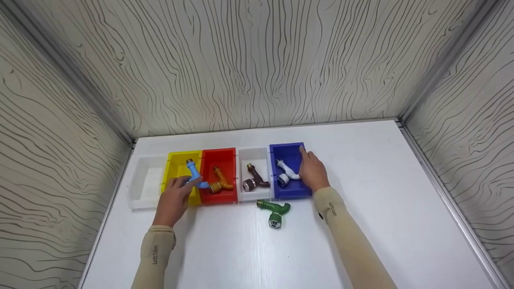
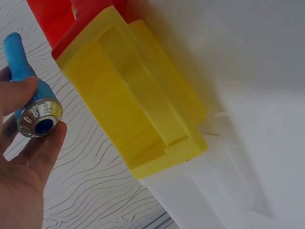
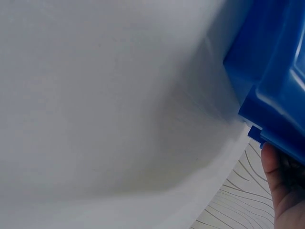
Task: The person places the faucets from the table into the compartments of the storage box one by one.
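Observation:
My left hand [image 1: 173,200] holds a light blue tap [image 1: 194,170] above the yellow bin [image 1: 172,160], thumb and fingers around its body. The left wrist view shows the tap's silver collar [image 2: 40,117] beside the fingers. My right hand [image 1: 314,170] grips the right wall of the blue bin [image 1: 287,148], a finger [image 3: 270,160] against the rim in the right wrist view. Inside that bin lies a white tap [image 1: 287,170], its spout close to the hand. A green tap [image 1: 275,208] lies on the table in front of the bins.
Between the hands stand a red bin [image 1: 225,156] with an orange-brown tap [image 1: 219,180] and a white bin [image 1: 261,154] with a dark brown tap [image 1: 255,176]. A translucent white bin [image 1: 150,176] ends the row at left. Patterned walls [image 1: 257,60] enclose the white table [image 1: 361,160].

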Demonstrator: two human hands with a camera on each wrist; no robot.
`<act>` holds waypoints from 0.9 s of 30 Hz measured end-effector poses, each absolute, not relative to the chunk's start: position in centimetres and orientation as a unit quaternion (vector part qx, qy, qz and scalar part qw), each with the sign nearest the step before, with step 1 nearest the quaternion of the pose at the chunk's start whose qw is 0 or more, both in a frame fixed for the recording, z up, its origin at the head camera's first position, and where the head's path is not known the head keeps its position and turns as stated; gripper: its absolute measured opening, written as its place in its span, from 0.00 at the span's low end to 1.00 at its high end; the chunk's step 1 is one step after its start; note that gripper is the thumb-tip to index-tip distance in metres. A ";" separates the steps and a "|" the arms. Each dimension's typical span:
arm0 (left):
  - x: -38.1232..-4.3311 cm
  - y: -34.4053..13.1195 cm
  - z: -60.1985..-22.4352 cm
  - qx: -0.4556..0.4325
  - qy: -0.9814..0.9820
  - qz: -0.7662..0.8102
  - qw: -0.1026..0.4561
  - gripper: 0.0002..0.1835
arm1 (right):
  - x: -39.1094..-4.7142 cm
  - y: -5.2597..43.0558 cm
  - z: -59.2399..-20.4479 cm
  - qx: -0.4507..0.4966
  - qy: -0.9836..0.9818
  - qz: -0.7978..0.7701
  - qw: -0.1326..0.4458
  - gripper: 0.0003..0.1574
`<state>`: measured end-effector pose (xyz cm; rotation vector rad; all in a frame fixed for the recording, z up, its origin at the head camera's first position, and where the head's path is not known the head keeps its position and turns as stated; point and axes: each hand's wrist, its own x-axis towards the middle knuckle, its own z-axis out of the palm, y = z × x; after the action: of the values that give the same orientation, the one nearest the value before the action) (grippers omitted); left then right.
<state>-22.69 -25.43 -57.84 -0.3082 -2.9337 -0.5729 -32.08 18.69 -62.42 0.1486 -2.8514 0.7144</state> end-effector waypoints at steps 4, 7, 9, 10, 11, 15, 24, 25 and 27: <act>-23.1 -26.3 -58.2 -0.088 -0.972 -0.208 0.058 0.34 | -32.2 18.6 -62.4 0.050 -0.965 0.242 0.084 0.33; -23.5 -26.8 -58.4 -0.095 -0.969 -0.218 0.064 0.31 | -32.2 18.6 -62.3 0.052 -0.966 0.238 0.085 0.33; -23.8 -27.1 -58.5 -0.102 -0.968 -0.220 0.072 0.30 | -32.1 18.7 -62.3 0.052 -0.967 0.232 0.088 0.33; -23.9 -27.3 -58.6 -0.104 -0.967 -0.221 0.075 0.30 | -32.1 18.7 -62.3 0.052 -0.968 0.229 0.088 0.33; -24.0 -27.4 -58.7 -0.106 -0.966 -0.224 0.076 0.29 | -32.1 18.7 -62.3 0.053 -0.969 0.227 0.087 0.33; -24.4 -27.9 -58.9 -0.092 -0.965 -0.235 0.066 0.29 | -32.1 18.7 -62.2 0.057 -0.970 0.222 0.084 0.34; -24.9 -28.7 -58.7 -0.077 -0.962 -0.255 0.057 0.27 | -32.1 18.7 -62.1 0.056 -0.967 0.229 0.100 0.33; -24.9 -28.8 -58.7 -0.076 -0.962 -0.257 0.057 0.27 | -32.1 18.7 -62.1 0.054 -0.967 0.229 0.096 0.33; -24.8 -29.0 -58.8 -0.074 -0.961 -0.261 0.058 0.27 | -32.1 18.7 -62.1 0.051 -0.968 0.230 0.086 0.33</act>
<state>-24.79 -28.98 -58.80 -0.2233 -2.9127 -0.7909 -32.05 18.71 -62.15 0.1511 -2.8852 0.6842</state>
